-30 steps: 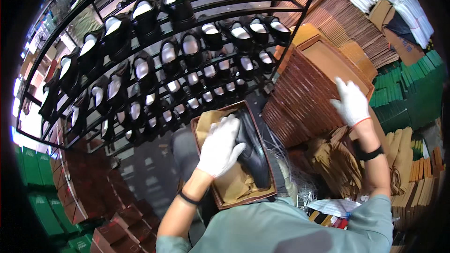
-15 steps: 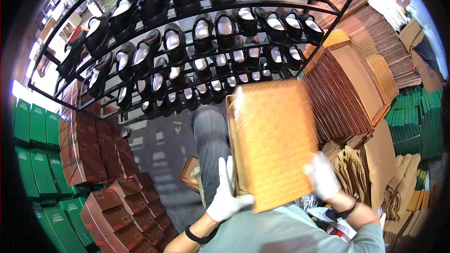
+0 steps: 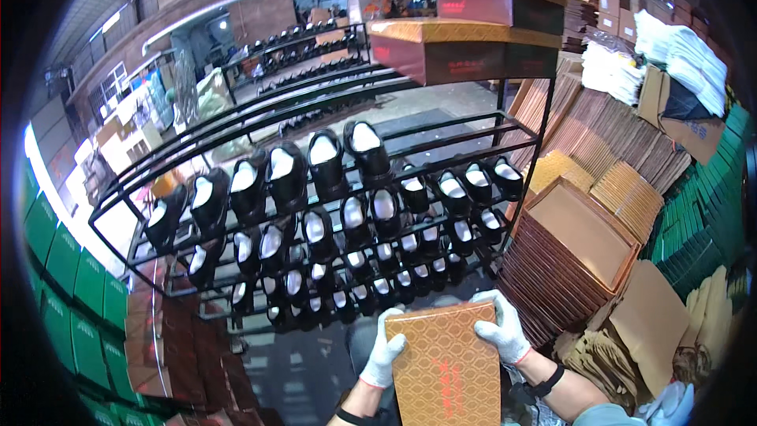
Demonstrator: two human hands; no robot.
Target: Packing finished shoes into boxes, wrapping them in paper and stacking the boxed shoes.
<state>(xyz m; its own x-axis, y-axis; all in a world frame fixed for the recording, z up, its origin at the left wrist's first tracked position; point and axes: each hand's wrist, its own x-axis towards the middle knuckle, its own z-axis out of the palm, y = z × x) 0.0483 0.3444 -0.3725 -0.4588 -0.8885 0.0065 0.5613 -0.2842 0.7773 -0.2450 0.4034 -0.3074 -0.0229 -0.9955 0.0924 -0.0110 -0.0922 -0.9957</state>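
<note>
In front of my body is a shoebox [image 3: 445, 351] with a golden patterned lid and red print, its far edge toward the shoe rack. My left hand [image 3: 384, 353], in a white glove, grips the far left corner with its thumb on the lid. Across from it, my right hand [image 3: 505, 330], also gloved, clasps the far right corner, thumb over the top. The box's near end runs out of the picture. Whether anything is inside cannot be seen. Dark bands circle both wrists.
A black metal rack [image 3: 331, 256] holds several rows of black shoes [image 3: 367, 150]. Large maroon shoeboxes [image 3: 497, 51] are stacked on its right end. Nested box lids [image 3: 583, 225] and brown paper [image 3: 599, 355] lie to the right; green boxes [image 3: 63, 260] and more maroon ones [image 3: 150, 339] to the left.
The view has tilted up, bringing the room and stacked boxes into sight. My left hand, spread beside the box before, and my right hand now both grip its far corners.
</note>
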